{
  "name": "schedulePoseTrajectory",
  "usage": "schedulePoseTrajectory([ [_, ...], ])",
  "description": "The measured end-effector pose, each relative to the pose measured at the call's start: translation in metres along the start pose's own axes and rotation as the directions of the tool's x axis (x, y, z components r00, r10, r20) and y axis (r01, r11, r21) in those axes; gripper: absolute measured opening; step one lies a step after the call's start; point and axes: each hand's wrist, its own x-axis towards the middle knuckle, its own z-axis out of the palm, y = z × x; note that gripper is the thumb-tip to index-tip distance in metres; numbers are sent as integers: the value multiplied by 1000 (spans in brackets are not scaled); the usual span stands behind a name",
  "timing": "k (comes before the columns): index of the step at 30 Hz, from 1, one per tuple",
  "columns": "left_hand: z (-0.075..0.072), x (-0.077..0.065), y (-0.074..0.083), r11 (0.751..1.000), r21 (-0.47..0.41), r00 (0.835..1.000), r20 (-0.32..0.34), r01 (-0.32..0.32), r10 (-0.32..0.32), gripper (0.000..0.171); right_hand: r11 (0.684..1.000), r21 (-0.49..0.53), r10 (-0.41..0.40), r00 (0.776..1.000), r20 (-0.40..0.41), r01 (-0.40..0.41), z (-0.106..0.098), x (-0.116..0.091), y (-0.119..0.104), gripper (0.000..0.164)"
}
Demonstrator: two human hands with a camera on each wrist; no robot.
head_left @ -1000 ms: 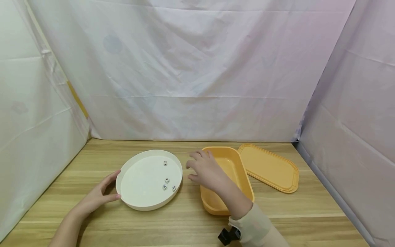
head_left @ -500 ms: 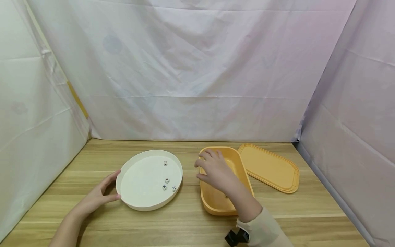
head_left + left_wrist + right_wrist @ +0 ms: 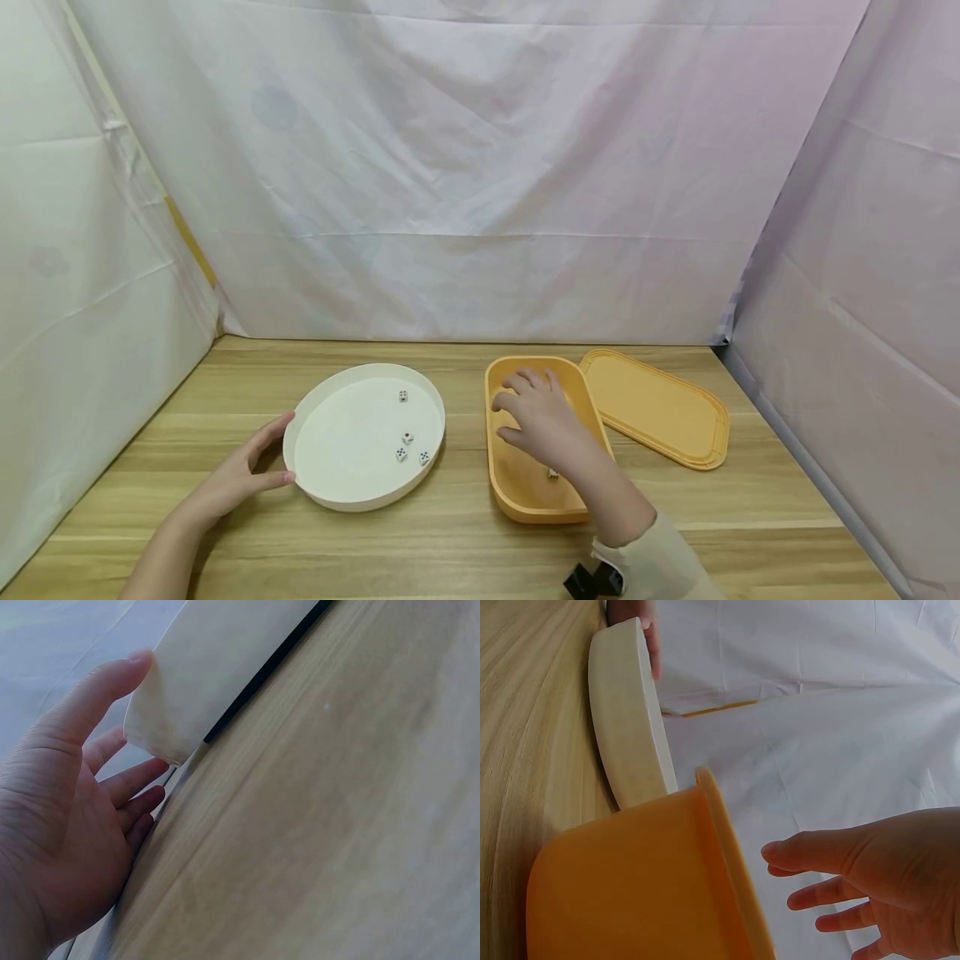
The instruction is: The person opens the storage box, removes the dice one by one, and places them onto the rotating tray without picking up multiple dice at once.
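A round white tray (image 3: 337, 442) sits on the wooden table, with several white dice, among them one die (image 3: 403, 397) at the back, lying on its right half. At the tray's left rim my left hand (image 3: 238, 475) rests, thumb and fingers spread and touching the wall, as the left wrist view also shows. My right hand (image 3: 546, 421) hovers over the orange box (image 3: 517, 500), fingers spread and relaxed with nothing between them. In the right wrist view that hand (image 3: 885, 885) stands beyond the box's rim. Inside the box a die (image 3: 552, 473) shows near my right wrist; my forearm hides part of the floor.
A flat orange lid (image 3: 656, 408) lies to the right of the box, close against its side. White cloth (image 3: 480, 167) hangs behind the table and along both sides. Bare wood (image 3: 465, 467) runs between tray and box.
My right hand has moved right, from the box's left rim to over its inside. The die in the box has come into sight. My left hand has stayed at the tray.
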Motion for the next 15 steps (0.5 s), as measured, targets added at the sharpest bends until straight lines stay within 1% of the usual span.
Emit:
schedulePoseTrajectory([
  [10, 0, 0, -1, 1000, 0, 1000, 0, 4, -4, 82, 999, 53, 6, 1000, -20, -5, 1, -11, 10, 25],
  [15, 0, 0, -2, 1000, 4, 1000, -2, 8, -8, 82, 998, 53, 19, 1000, -21, -18, 2, -17, 13, 25],
])
